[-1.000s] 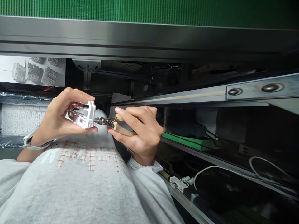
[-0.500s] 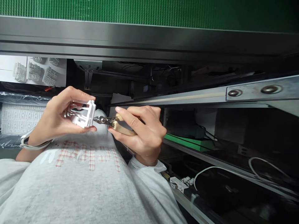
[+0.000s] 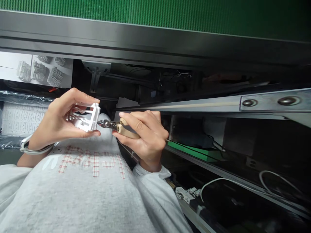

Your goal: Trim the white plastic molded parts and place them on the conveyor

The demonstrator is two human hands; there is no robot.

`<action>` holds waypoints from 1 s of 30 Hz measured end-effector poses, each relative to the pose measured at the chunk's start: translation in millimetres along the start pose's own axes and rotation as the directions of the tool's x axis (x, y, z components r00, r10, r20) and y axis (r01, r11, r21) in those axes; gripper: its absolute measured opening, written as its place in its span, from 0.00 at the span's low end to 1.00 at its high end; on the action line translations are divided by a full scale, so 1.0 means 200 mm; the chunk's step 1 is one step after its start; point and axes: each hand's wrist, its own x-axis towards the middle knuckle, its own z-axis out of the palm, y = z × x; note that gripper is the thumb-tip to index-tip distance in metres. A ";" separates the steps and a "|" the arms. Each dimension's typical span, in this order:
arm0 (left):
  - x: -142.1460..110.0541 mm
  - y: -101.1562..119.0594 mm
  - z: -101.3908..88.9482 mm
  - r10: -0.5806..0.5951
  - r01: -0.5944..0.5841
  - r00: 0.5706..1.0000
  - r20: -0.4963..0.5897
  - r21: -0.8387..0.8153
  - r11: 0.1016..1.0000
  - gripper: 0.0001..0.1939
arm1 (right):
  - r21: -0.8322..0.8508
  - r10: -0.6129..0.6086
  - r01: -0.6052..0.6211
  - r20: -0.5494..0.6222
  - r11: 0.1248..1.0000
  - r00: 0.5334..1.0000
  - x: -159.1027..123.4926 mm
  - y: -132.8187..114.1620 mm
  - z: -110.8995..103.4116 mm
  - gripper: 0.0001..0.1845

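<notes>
My left hand [image 3: 59, 119] grips a small white plastic frame part [image 3: 86, 116] between thumb and fingers, held up in front of my chest. My right hand [image 3: 143, 134] is closed round the beige handles of small cutting pliers [image 3: 116, 127]. The metal jaws of the pliers touch the right edge of the white part. A white band sits on my left wrist [image 3: 31, 147]. My grey sweatshirt [image 3: 85, 191] fills the bottom of the view.
A green conveyor belt [image 3: 155, 13] and its dark metal frame [image 3: 145, 42] run overhead. A metal rail [image 3: 218, 103] with two bolts crosses at right. White parts in plastic bags [image 3: 21, 118] lie at left. White cables [image 3: 218, 181] and a green board [image 3: 191, 150] sit lower right.
Both hands stay nearly in place. The white part has tilted slightly in my left hand, and the pliers' jaws remain at its right edge. The view has shifted a little.
</notes>
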 end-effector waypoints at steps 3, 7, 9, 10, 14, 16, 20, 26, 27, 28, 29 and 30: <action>0.00 0.00 0.01 0.003 -0.003 1.000 0.003 -0.049 0.999 0.30 | 0.140 0.038 -0.029 -0.065 0.990 0.997 -0.01 0.03 0.02 0.14; -0.01 -0.01 0.01 0.010 -0.009 1.000 0.017 -0.054 0.998 0.31 | 0.090 0.092 -0.080 -0.131 0.993 0.987 -0.03 0.06 0.03 0.15; -0.01 -0.01 0.02 0.007 -0.006 1.000 0.024 -0.061 0.998 0.32 | 0.062 0.093 -0.087 -0.115 0.994 0.989 -0.03 0.05 0.02 0.17; -0.01 -0.02 0.02 0.006 -0.004 1.000 0.028 -0.063 0.998 0.32 | 0.066 0.087 -0.080 -0.106 0.995 0.991 -0.03 0.05 0.02 0.18; -0.01 -0.02 0.04 0.010 -0.007 0.999 0.045 -0.057 0.998 0.32 | 0.105 0.039 -0.028 -0.099 0.994 0.994 -0.04 0.02 0.01 0.20; -0.01 -0.02 0.05 0.018 -0.016 0.999 0.040 -0.051 0.999 0.32 | 0.126 0.025 -0.012 -0.108 0.992 0.994 -0.04 0.00 0.01 0.23; -0.01 -0.01 0.07 0.020 -0.022 0.999 0.040 0.032 0.999 0.33 | 0.150 0.042 -0.026 -0.104 0.988 0.994 -0.06 0.00 0.00 0.23; 0.00 0.01 0.10 -0.015 0.009 0.998 0.069 0.078 0.997 0.34 | 0.130 0.066 -0.052 -0.100 0.990 0.993 -0.07 0.03 -0.01 0.19; 0.00 0.01 0.11 -0.041 0.035 0.996 0.082 0.081 0.996 0.34 | 0.123 0.063 -0.051 -0.091 0.991 0.994 -0.08 0.03 -0.01 0.18; 0.00 0.01 0.11 -0.059 0.051 0.994 0.092 0.082 0.995 0.35 | 0.117 0.060 -0.050 -0.084 0.992 0.995 -0.08 0.03 -0.02 0.18; -0.01 0.01 0.11 -0.070 0.062 0.993 0.098 0.084 0.995 0.35 | 0.113 0.056 -0.046 -0.079 0.992 0.995 -0.08 0.03 -0.02 0.18; -0.01 0.01 0.12 -0.072 0.064 0.992 0.099 0.083 0.995 0.35 | 0.115 0.050 -0.041 -0.078 0.993 0.996 -0.08 0.03 -0.02 0.18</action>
